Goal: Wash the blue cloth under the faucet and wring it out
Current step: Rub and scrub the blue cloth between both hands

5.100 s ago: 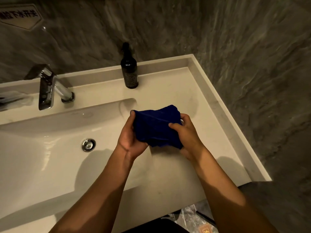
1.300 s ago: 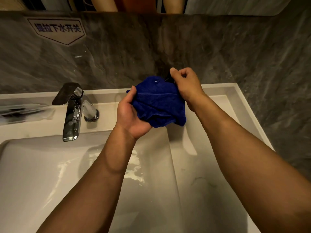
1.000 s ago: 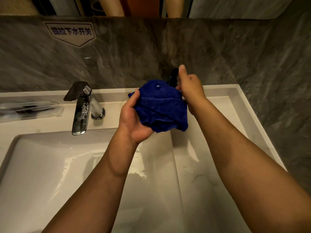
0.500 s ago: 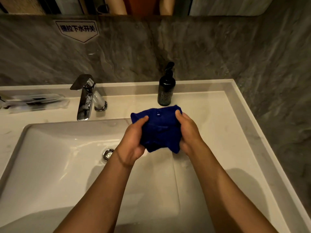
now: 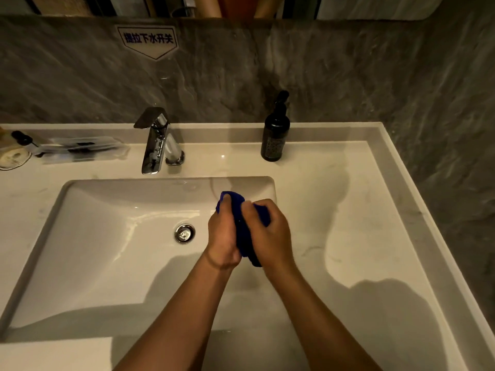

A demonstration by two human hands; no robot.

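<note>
The blue cloth point(image 5: 242, 231) is bunched into a narrow roll between both hands, over the right part of the white basin point(image 5: 107, 250). My left hand point(image 5: 223, 236) grips its left side and my right hand point(image 5: 272, 234) grips its right side, knuckles close together. Only a dark blue strip and a top corner of the cloth show. The chrome faucet point(image 5: 155, 145) stands behind the basin to the upper left of my hands, with no water seen running from it. The drain point(image 5: 184, 233) lies just left of my left hand.
A black pump bottle point(image 5: 274, 135) stands on the counter at the back, right of the faucet. Clear plastic-wrapped items point(image 5: 77, 148) lie at the back left. A grey stone wall with a sign point(image 5: 148, 40) rises behind the counter point(image 5: 361, 210).
My hands have come down from the wall toward the basin and closed together. The cloth, held spread out before, is now squeezed into a tight roll between them.
</note>
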